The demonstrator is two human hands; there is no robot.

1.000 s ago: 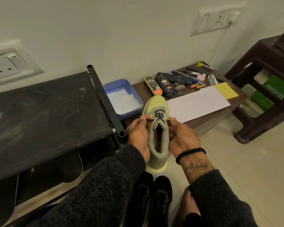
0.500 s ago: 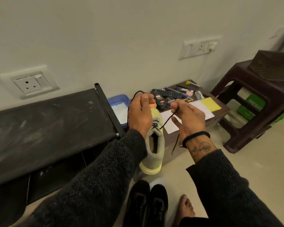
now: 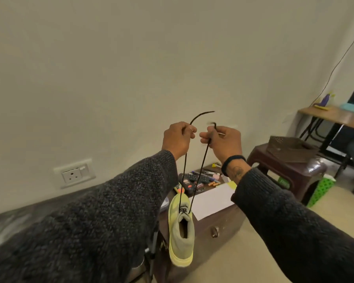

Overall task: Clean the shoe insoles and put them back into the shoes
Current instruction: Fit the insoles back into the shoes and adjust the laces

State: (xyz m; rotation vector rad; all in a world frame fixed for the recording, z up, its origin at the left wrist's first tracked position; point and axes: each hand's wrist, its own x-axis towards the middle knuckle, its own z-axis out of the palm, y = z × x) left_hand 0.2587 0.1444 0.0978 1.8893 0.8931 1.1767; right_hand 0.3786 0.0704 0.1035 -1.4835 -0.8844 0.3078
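- We hold both hands raised in front of the wall, well above the desk [image 3: 223,219]; the left hand [image 3: 177,139] and the right hand [image 3: 223,139] sit near each other at the same height.
- Each grip is closed in a pinch on one end of the black shoelace [image 3: 201,166]: the left on the strand whose free tip arcs up and to the right, the right on the strand whose short tip pokes up above its fingers.
- The yellow-green shoe [image 3: 181,231] lies straight below the two grips, at the desk's front-left corner. Its long axis runs toward us, toe toward the clutter at the back of the desk, heel and open collar nearest us.
- Both strands run down taut into the upper eyelets, so we judge any next pull acts straight up along them; neither hand is clearly nearer the shoe.
- We cannot tell whether the shoe hangs from the lace or rests against the desk's edge.
- The inside of the collar is dark, so we cannot make out an insole.
- Our left sleeve [image 3: 90,221] covers the surface to the left of the desk; the small items behind the white paper [image 3: 213,198] are too blurred to name.
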